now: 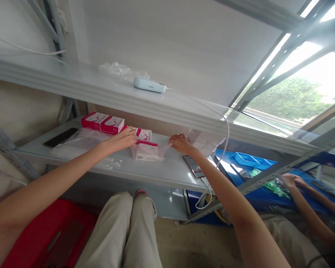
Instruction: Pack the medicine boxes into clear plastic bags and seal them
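Observation:
A clear plastic bag (161, 152) with a white and pink box (146, 152) in it lies on the lower grey shelf (167, 172). The bag is stretched between my two hands. My left hand (125, 139) is closed at the bag's left edge, close in front of more pink and white boxes (145, 134); its grip is partly hidden. My right hand (182, 143) pinches the bag's right corner. Further left, pink and white boxes (113, 124) stand side by side near a stack of flat clear bags (85, 139).
A black phone (60, 137) lies left, another phone (194, 166) right, beside a hanging white cable (228, 137). The upper shelf (100, 89) carries a pale blue device (149, 85) and crumpled plastic. A red crate (58, 230) stands below. At right, another person's hands (292, 180) work near a blue tray (254, 160).

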Demonstrator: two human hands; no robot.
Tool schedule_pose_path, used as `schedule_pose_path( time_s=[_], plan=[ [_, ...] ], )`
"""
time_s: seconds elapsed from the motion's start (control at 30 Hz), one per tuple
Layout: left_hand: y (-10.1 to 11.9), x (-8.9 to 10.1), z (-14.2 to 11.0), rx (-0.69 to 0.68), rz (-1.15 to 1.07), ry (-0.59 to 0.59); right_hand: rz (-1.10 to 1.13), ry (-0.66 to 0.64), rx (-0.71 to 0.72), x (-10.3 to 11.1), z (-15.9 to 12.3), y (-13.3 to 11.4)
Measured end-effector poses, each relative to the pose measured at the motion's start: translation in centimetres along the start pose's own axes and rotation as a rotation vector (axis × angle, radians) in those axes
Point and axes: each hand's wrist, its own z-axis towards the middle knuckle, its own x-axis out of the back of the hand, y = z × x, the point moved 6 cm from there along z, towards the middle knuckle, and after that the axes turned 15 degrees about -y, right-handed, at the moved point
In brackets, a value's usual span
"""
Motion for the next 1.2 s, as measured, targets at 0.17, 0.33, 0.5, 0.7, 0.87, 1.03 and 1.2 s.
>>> schedule_pose_path(
  time_s=[0.17,0.33,0.5,0.7,0.87,1.03,1.2],
  plan=[
    [-0.8,0.2,0.3,-0.023,-0.163,-0.022,0.526,0.271,-0.04,1.9,-1.4,3.4],
    [-3.3,-0.9,2.2,-0.024,-0.528,-0.015,0.945,0.306,0.009,0.6,-0.7,2.6],
    [-5.0,-0.7,4.3,-0.007,-0.547,-0.109,0.97,0.327,0.02,0.8,-0.6,2.5],
    [-3.4,2.7,4.3,-0.049,-0.402,-0.061,0.924,0.438,0.021,1.9,-2.2,3.4],
    [-0.8,2.0,3.4,-0.088,-0.405,-0.17,1.032,0.382,0.011,0.7,-1.5,1.9],
    [-0.5,0.7,2.7,0.066,-0.512,-0.02,1.188,0.472,0.017,-2.1,-2.2,0.1],
    [-1.2,-4.9,2.2,0.378,-0.972,0.084,1.14,0.355,-0.134,-7.9,-1.8,-1.9]
  ],
)
